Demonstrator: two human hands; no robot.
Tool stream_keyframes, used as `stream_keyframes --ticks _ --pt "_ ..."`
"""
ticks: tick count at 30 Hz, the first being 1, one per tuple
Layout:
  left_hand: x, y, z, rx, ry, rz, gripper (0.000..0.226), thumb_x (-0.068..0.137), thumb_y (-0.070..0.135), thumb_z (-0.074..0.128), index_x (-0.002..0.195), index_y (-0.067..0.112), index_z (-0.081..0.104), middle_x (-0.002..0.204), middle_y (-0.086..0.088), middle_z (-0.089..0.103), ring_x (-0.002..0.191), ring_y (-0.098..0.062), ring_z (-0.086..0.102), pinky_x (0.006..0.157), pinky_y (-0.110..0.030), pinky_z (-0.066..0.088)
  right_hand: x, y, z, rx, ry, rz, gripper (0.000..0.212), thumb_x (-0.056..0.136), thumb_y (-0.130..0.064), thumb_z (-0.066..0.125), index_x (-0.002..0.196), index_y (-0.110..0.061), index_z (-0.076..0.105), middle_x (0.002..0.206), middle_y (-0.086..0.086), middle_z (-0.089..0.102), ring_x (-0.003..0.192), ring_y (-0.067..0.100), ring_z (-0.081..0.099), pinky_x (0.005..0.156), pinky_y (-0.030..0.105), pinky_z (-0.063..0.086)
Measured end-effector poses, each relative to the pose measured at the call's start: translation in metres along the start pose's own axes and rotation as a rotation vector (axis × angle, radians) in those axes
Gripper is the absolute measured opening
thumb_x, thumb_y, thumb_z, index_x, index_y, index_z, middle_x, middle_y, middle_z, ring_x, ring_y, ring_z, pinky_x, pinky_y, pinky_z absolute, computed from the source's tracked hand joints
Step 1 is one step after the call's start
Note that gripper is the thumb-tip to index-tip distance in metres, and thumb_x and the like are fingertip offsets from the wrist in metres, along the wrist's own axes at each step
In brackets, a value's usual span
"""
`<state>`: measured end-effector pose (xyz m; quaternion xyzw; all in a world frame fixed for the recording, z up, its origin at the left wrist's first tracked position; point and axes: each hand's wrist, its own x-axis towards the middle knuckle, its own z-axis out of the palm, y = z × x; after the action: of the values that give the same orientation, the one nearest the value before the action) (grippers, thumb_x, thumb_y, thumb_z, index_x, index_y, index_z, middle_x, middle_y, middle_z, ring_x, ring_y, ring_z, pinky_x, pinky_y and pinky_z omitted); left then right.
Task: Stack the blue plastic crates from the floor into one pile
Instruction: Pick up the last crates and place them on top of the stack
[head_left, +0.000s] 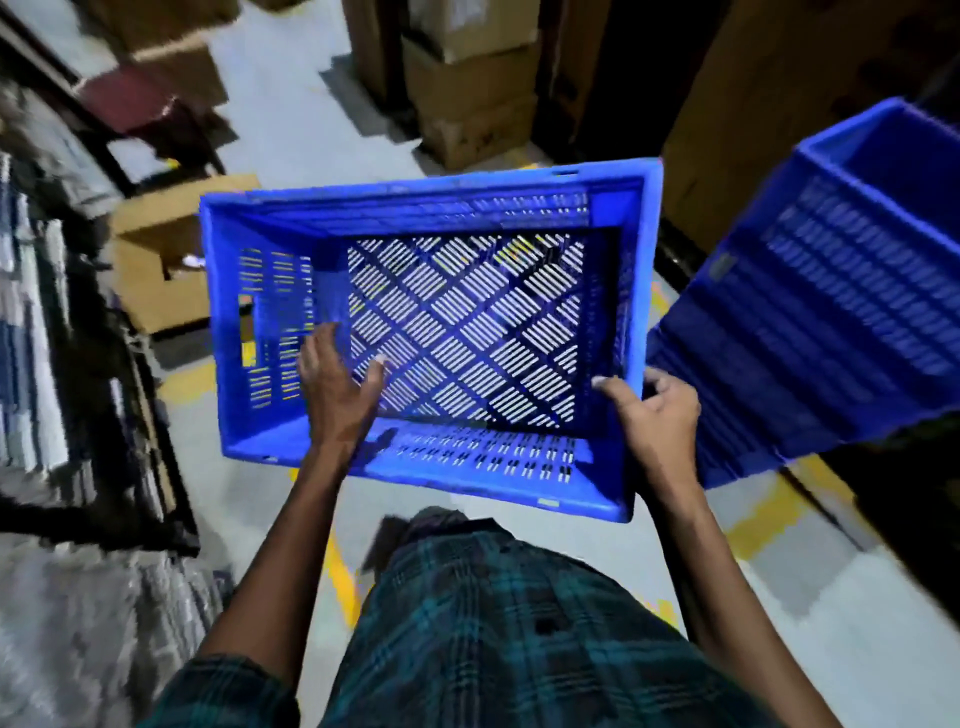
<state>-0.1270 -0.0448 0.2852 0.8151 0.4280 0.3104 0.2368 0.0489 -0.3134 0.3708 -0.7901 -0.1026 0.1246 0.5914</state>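
**Person: clothing as seen from the head camera**

Dark plaid shirt (498, 639), green-teal checks crossed by darker lines, covering the torso at frame bottom. Short sleeve (228, 691) of the same plaid on the left arm, ending above the elbow. Both forearms bare. Left hand (337, 384) and right hand (657, 410) bare; no gloves, watch or rings visible.

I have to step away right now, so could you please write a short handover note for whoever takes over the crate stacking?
Left hand: open, fingers spread inside the carried crate against its left wall.
Right hand: grips the crate's right rim.
The crate is in the air, opening upward, empty.
The pile of blue crates is close on the right.
Done: this crate is lifted.
Left: set it on the pile; other crates are out of view.
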Motion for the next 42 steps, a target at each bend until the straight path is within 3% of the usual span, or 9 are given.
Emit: stream_keyframes --ticks 3,7,12,18,24,29,33,37,42 --pt "0.038 0.009 -0.004 0.039 0.054 0.135 0.057 0.083 0.021 0.072 0.13 -0.005 0.051 0.128 -0.027 0.053 0.122 -0.045 0.048 0.11 -0.05 0.031 0.002 -0.006 -0.021 0.081 0.029 -0.004 0.008 0.075 -0.017 0.079 0.075 -0.01 0.074 0.064 -0.002 0.063 0.059 0.012 0.054 0.056 0.029 0.047" --pt "0.106 0.017 -0.004 0.047 0.101 0.249 0.054 0.086 0.032 0.061 0.13 0.003 0.051 0.133 -0.024 0.049 0.125 -0.043 0.045 0.111 -0.048 0.03 0.009 -0.018 -0.046 0.127 0.148 -0.024 0.022 0.074 -0.012 0.082 0.061 -0.014 0.064 0.047 -0.012 0.05 0.044 0.001 0.039 0.043 0.015 0.032" --pt "0.168 0.035 0.017 0.069 0.122 0.426 0.058 0.086 0.022 0.063 0.138 0.006 0.042 0.148 -0.024 0.036 0.133 -0.045 0.036 0.115 -0.046 0.022 0.008 -0.037 -0.049 0.161 0.288 -0.069 0.022 0.066 -0.019 0.083 0.056 -0.018 0.063 0.048 -0.014 0.049 0.042 -0.001 0.038 0.041 0.011 0.032" --pt "0.207 0.055 0.043 0.081 0.068 0.487 0.069 0.081 0.017 0.066 0.143 0.006 0.036 0.16 -0.019 0.022 0.149 -0.041 0.017 0.119 -0.047 0.016 0.007 -0.047 -0.024 0.186 0.448 -0.076 0.028 0.055 -0.04 0.084 0.063 -0.02 0.067 0.055 -0.008 0.049 0.055 0.013 0.039 0.055 0.028 0.033" --pt "0.241 0.05 0.058 0.064 0.029 0.621 0.069 0.082 0.021 0.065 0.144 0.008 0.038 0.16 -0.019 0.023 0.149 -0.04 0.017 0.119 -0.048 0.017 -0.009 -0.039 0.008 0.249 0.612 -0.018 0.039 0.054 -0.043 0.087 0.07 -0.013 0.068 0.062 -0.001 0.051 0.06 0.016 0.04 0.05 0.025 0.038" --pt "0.255 0.051 0.073 -0.099 -0.097 0.283 0.079 0.079 0.026 0.063 0.149 0.016 0.027 0.154 -0.016 0.034 0.142 -0.037 0.032 0.11 -0.052 0.03 -0.031 -0.036 0.016 0.273 0.709 0.059 0.037 0.052 -0.039 0.087 0.067 -0.012 0.067 0.058 0.003 0.052 0.051 0.015 0.045 0.049 0.029 0.043" --pt "0.257 0.062 0.092 -0.154 -0.333 0.001 0.045 0.089 0.03 0.059 0.128 0.015 0.041 0.115 -0.031 0.063 0.105 -0.051 0.059 0.087 -0.056 0.046 -0.041 -0.038 0.018 0.159 0.762 0.038 0.04 0.054 -0.039 0.087 0.069 -0.007 0.067 0.056 0.005 0.059 0.053 0.015 0.051 0.053 0.037 0.043" --pt "0.242 0.076 0.11 -0.102 -0.437 -0.048 0.033 0.094 0.025 0.054 0.119 0.007 0.041 0.115 -0.037 0.059 0.103 -0.055 0.057 0.087 -0.057 0.045 -0.038 -0.038 0.008 -0.07 0.832 0.055 0.036 0.063 -0.046 0.077 0.066 -0.012 0.068 0.057 0.007 0.062 0.053 0.013 0.05 0.052 0.04 0.047" --pt "0.218 0.103 0.128 -0.07 -0.473 -0.008 0.025 0.094 0.023 0.052 0.111 0.007 0.042 0.109 -0.036 0.06 0.099 -0.054 0.059 0.085 -0.056 0.045 -0.029 -0.022 -0.035 -0.423 0.874 0.123 0.038 0.083 -0.039 0.07 0.053 -0.023 0.054 0.044 0.001 0.044 0.043 0.016 0.04 0.047 0.034 0.033"
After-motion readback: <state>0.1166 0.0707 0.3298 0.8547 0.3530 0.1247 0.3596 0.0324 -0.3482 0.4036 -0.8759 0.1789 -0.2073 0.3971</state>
